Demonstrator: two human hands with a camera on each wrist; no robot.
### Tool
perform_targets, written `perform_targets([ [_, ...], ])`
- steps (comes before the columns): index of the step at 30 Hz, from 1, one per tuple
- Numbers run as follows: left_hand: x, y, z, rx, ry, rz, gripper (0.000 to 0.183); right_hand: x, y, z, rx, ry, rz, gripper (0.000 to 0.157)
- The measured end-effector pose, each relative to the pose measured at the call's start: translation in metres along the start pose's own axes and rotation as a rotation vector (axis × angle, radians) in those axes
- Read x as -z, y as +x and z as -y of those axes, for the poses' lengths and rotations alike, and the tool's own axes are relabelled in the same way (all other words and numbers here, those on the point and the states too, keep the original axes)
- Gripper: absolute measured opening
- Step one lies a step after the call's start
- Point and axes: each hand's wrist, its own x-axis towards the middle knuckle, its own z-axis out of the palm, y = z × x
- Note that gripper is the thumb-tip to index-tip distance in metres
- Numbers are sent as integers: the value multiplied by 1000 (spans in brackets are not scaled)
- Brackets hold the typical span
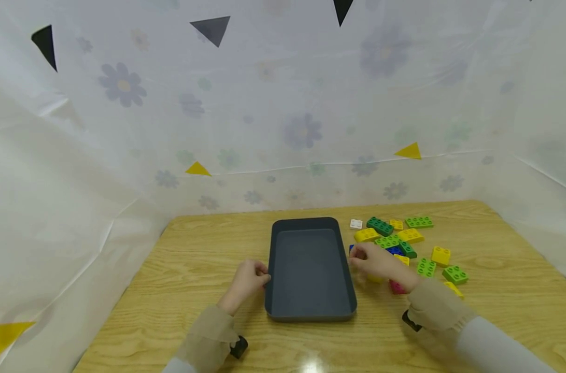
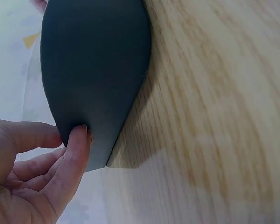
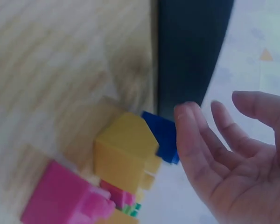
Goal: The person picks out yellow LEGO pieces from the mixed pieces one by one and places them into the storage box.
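Note:
A dark grey rectangular tray (image 1: 311, 269) lies on the wooden table, nothing in it. At its left side, my left hand (image 1: 246, 282) pinches the rim; the left wrist view shows a finger on the outer wall (image 2: 95, 70) and the thumb at the rim's edge. Opposite, my right hand (image 1: 378, 261) is beside the tray's right wall, its fingers loosely bent and the thumb apart, holding nothing. Below that hand in the right wrist view are a yellow brick (image 3: 123, 147), a blue brick (image 3: 162, 135) and a pink brick (image 3: 60, 196).
Toy bricks spread right of the tray, among them a dark green brick (image 1: 380, 226), a white brick (image 1: 356, 224), a light green brick (image 1: 455, 274) and a yellow brick (image 1: 440, 256). A pale flowered curtain (image 1: 264, 114) hangs behind the table (image 1: 180, 259).

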Motion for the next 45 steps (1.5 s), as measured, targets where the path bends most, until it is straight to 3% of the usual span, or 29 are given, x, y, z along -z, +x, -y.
perform_targets([
  [6,0,1,0,-1,0,3,8,10,-3,1,65,-84,-61,21],
  [13,1,1,0,0,-4,11,8,13,-8,-3,47,-188,-60,35],
  [27,1,-1,0,9,-8,19,10,5,-15,-16,-24,-328,-41,31],
  [45,-1,-2,-2,11,11,3,7,-4,-19,-27,18,-380,-69,22],
])
